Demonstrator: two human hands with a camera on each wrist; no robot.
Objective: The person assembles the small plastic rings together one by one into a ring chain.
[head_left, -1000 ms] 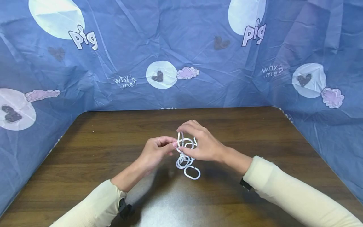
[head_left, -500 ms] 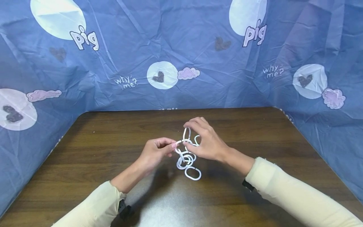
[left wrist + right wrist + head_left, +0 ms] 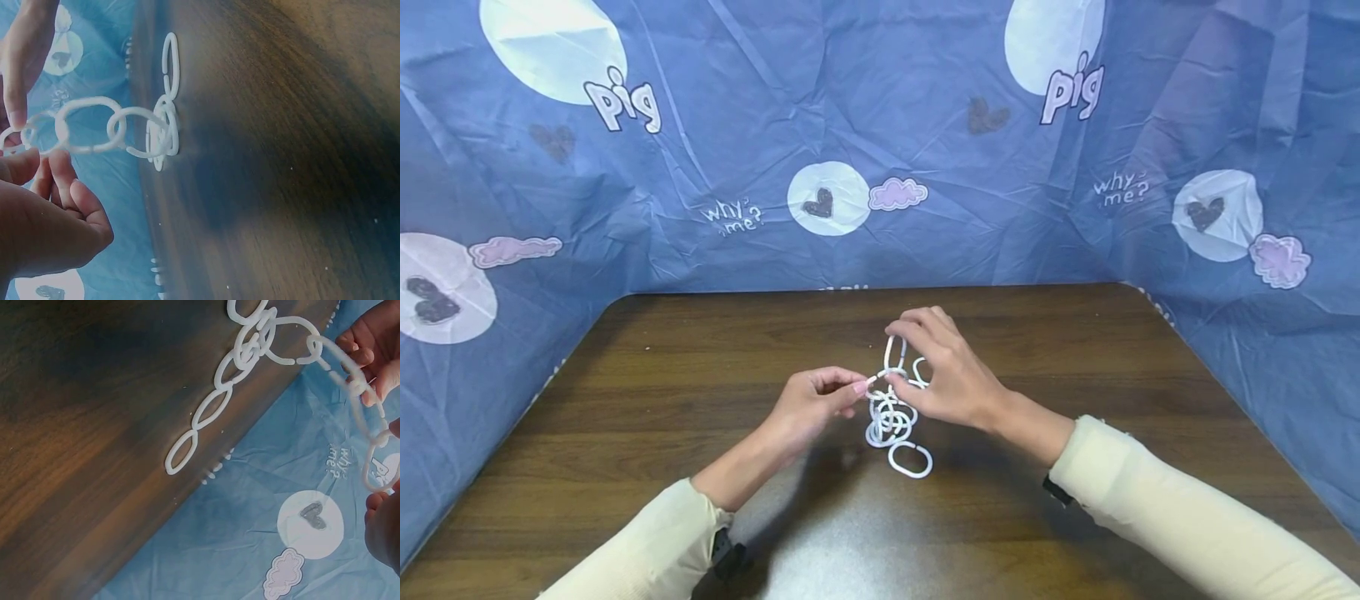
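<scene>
A chain of white plastic C-shaped links hangs between my hands and runs down to a loose heap (image 3: 871,434) on the table. My left hand (image 3: 808,406) pinches one link between thumb and forefinger, close to a gap in its ring. Just right of it, my right hand (image 3: 953,372) holds a raised link (image 3: 887,354) between its thumb and fingertips. In the left wrist view a large link (image 3: 90,101) dangles below the fingers. The right wrist view has the chain's trailing end link (image 3: 169,464) lying on the wood. Fingers partly cover where the held links meet.
Nearest me lies an oval link (image 3: 916,476), at the heap's front. Underneath is a dark wood table (image 3: 647,433). A blue printed cloth (image 3: 880,100) encloses its back and sides. Black bands (image 3: 726,550) circle both wrists over cream sleeves (image 3: 1195,500).
The right hand has shifted slightly right with its link, spreading the held links apart. The left hand stays nearly in place. Between half a second ago and now, the hanging links drop slightly.
</scene>
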